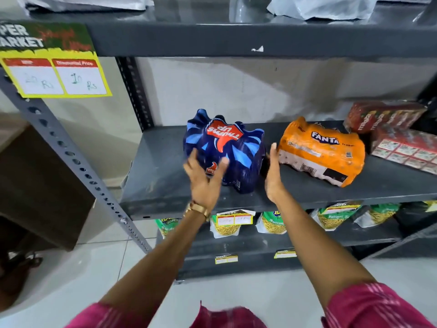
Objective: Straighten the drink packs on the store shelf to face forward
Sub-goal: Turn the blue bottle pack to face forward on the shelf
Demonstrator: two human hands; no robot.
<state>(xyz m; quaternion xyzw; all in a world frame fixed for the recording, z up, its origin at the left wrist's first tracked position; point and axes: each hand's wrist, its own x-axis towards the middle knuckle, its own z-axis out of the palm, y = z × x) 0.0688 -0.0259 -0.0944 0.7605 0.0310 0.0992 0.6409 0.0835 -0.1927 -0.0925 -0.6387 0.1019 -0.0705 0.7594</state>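
A blue Thums Up drink pack (233,147) stands on the grey shelf (160,176), its red logo upside down. To its right an orange Fanta pack (324,152) lies turned at an angle. Two red Maaza packs (387,119) sit skewed at the far right. My left hand (204,178) is open in front of the blue pack's lower left side, fingers spread and blurred, at or just off the wrap. My right hand (273,171) is open, palm facing left, in the gap between the blue and orange packs.
A perforated grey upright (78,159) runs down the left. A yellow price sign (54,74) hangs from the upper shelf. Green snack bags (272,223) fill the shelf below. A brown box (40,185) stands at the left on the tiled floor.
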